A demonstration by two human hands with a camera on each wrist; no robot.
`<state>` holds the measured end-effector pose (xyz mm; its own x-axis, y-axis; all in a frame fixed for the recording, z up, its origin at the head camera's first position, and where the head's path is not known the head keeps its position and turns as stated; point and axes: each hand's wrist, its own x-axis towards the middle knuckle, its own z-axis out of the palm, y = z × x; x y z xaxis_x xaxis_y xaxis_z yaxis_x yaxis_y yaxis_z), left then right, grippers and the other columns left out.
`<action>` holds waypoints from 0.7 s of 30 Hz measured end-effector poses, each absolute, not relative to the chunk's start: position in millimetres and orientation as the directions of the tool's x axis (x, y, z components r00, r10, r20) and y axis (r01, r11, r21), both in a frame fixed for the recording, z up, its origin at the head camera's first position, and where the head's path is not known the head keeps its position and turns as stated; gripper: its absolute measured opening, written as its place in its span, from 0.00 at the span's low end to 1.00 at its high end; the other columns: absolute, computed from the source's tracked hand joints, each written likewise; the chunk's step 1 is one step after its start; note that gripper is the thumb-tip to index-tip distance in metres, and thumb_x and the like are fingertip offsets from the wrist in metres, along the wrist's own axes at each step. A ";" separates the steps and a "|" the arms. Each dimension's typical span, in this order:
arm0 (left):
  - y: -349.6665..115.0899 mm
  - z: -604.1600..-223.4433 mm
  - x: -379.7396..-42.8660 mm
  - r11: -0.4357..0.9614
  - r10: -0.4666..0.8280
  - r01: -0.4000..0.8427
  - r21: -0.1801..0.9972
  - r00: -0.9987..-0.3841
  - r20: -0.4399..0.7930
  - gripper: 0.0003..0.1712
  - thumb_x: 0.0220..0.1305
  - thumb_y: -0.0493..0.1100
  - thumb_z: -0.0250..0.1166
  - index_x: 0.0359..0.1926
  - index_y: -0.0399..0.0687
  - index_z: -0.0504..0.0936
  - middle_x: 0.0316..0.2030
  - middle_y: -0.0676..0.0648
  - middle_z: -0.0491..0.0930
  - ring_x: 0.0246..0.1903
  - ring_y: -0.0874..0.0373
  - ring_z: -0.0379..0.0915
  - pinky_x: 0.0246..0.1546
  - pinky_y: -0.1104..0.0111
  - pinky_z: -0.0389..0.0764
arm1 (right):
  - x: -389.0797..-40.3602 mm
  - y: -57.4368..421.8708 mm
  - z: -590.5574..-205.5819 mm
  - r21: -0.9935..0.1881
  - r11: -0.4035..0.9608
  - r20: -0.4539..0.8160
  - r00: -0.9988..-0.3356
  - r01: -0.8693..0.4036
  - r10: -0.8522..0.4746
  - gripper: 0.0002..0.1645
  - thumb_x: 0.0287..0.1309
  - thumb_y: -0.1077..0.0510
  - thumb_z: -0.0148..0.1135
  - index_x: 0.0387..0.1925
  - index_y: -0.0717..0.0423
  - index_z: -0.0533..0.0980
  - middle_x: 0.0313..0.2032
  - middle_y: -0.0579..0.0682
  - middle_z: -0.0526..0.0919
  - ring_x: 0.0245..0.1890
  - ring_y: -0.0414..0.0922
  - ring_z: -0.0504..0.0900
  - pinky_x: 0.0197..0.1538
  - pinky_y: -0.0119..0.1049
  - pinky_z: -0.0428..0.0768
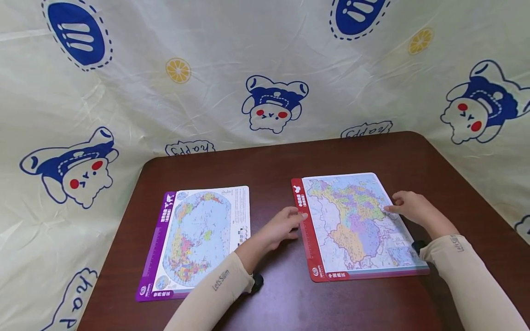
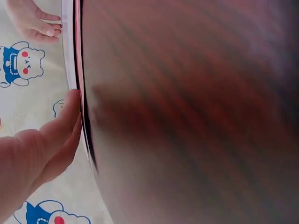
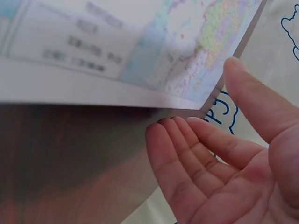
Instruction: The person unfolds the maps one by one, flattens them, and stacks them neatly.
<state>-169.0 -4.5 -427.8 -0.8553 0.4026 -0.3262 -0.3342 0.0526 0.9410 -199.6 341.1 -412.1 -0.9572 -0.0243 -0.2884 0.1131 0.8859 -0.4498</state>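
Observation:
A China map board [image 1: 352, 225] with a red left border lies on the table, tilted slightly. Its lower edge looks thick, with a purplish band beneath. My left hand [image 1: 283, 227] is at its left edge, fingertips against the red border. In the left wrist view, the fingers [image 2: 70, 116] of that hand lie nearly straight along the edge. On the opposite side my right hand [image 1: 416, 209] has its thumb by the right edge. The right wrist view shows this hand [image 3: 224, 163] with thumb and fingers apart, gripping nothing. A purple-bordered world map board [image 1: 203, 239] lies to the left.
The dark brown wooden table [image 1: 273, 170] has rounded back corners. Behind it and at both sides hangs a pale sheet [image 1: 215, 105] printed with cartoon bears and orange slices. My left forearm's beige sleeve [image 1: 219, 289] covers part of the world map's lower right.

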 end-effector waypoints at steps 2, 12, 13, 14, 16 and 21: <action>-2.5 -428.3 -168.0 0.061 0.402 -0.354 0.933 -0.847 -0.348 0.34 0.61 0.48 0.58 0.60 0.32 0.57 0.52 0.41 0.66 0.52 0.43 0.63 0.44 0.55 0.74 | -198.8 340.7 -412.7 -0.449 0.885 -0.300 -0.954 0.125 -0.017 0.39 0.50 0.48 0.64 0.50 0.78 0.63 0.40 0.72 0.70 0.37 0.63 0.69 0.40 0.59 0.71; 3.8 -428.0 -168.0 0.001 0.363 -0.452 0.892 -0.831 -0.421 0.25 0.61 0.44 0.56 0.53 0.34 0.61 0.46 0.40 0.68 0.49 0.45 0.65 0.36 0.52 0.77 | -196.1 341.0 -415.8 -0.461 0.865 -0.335 -0.941 0.197 0.036 0.32 0.49 0.50 0.64 0.41 0.76 0.68 0.31 0.64 0.73 0.32 0.59 0.70 0.33 0.49 0.73; 4.3 -428.4 -168.5 -0.003 0.359 -0.456 0.890 -0.831 -0.425 0.24 0.61 0.44 0.56 0.53 0.34 0.61 0.46 0.40 0.68 0.48 0.45 0.65 0.36 0.53 0.78 | -195.8 340.6 -415.9 -0.465 0.861 -0.336 -0.941 0.205 0.042 0.31 0.49 0.50 0.64 0.41 0.76 0.68 0.31 0.64 0.73 0.32 0.58 0.70 0.33 0.48 0.73; 4.6 -428.7 -169.1 -0.003 0.353 -0.459 0.888 -0.832 -0.429 0.24 0.61 0.44 0.56 0.52 0.34 0.62 0.45 0.40 0.69 0.47 0.46 0.66 0.36 0.53 0.78 | -195.4 340.4 -416.0 -0.469 0.857 -0.337 -0.940 0.214 0.050 0.31 0.50 0.51 0.64 0.40 0.76 0.68 0.30 0.64 0.73 0.31 0.58 0.70 0.32 0.48 0.72; 5.0 -429.7 -170.4 0.003 0.342 -0.464 0.886 -0.832 -0.437 0.23 0.61 0.44 0.56 0.51 0.34 0.63 0.44 0.40 0.69 0.45 0.47 0.67 0.36 0.54 0.78 | -195.5 339.8 -417.2 -0.470 0.853 -0.336 -0.940 0.226 0.064 0.29 0.49 0.52 0.65 0.39 0.76 0.69 0.29 0.63 0.73 0.30 0.57 0.70 0.32 0.47 0.72; 6.5 -431.5 -172.3 -0.002 0.321 -0.475 0.880 -0.834 -0.450 0.21 0.60 0.43 0.56 0.49 0.33 0.65 0.42 0.40 0.70 0.43 0.49 0.67 0.36 0.56 0.78 | -196.7 339.9 -420.5 -0.466 0.850 -0.333 -0.939 0.247 0.089 0.24 0.49 0.54 0.65 0.35 0.74 0.71 0.26 0.60 0.73 0.27 0.53 0.71 0.30 0.44 0.71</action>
